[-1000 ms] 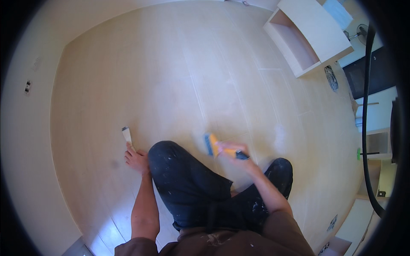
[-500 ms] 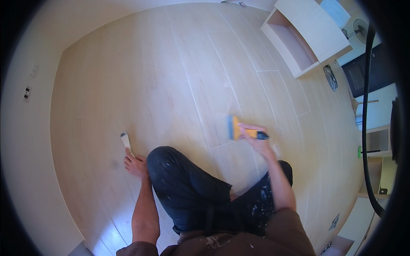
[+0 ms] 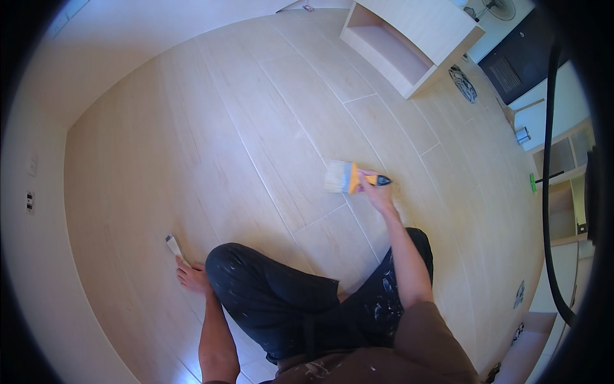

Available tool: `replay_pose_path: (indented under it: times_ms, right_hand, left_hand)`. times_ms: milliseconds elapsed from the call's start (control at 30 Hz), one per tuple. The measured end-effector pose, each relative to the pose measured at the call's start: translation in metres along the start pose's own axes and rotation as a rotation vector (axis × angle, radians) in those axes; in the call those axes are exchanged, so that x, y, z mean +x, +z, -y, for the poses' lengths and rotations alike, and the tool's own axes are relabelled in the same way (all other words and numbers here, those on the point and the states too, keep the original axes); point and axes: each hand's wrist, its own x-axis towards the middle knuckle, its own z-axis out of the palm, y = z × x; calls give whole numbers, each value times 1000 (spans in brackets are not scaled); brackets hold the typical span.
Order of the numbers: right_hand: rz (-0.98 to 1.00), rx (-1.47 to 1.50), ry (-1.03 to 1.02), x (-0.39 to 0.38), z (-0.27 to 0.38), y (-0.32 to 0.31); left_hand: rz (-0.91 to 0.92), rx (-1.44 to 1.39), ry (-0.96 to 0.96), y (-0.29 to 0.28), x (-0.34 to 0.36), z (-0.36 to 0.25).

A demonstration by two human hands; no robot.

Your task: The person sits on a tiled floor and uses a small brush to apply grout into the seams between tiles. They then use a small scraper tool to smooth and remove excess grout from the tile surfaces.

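Note:
My right hand is stretched forward over the pale wood-look floor and holds a wide paintbrush with an orange ferrule and dark handle, bristles pointing left and resting on a plank. My left hand presses on the floor at my left side, next to my bent knee in dark paint-spattered trousers. Its fingers rest on the handle of a small scraper that lies flat on the floor.
An open light-wood cabinet lies on the floor at the far right. Beyond it are a dark doorway, a fan, shelving and a black hose along the right edge. A white wall with sockets runs along the left.
My right hand has swept the brush from near my knee forward and to the right across the planks. My left hand has stayed planted by the scraper.

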Motion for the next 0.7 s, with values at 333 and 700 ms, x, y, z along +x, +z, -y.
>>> replay_pose_path:
  times_ms: [333, 700]
  right_hand:
    - [39, 62, -457, 145, 116, 86]
    - [210, -477, -331, 175, 95, 111]
  left_hand:
    - [-5, -76, 15, -8, 0, -2]
    - [-9, -38, 15, -19, 0, -12]
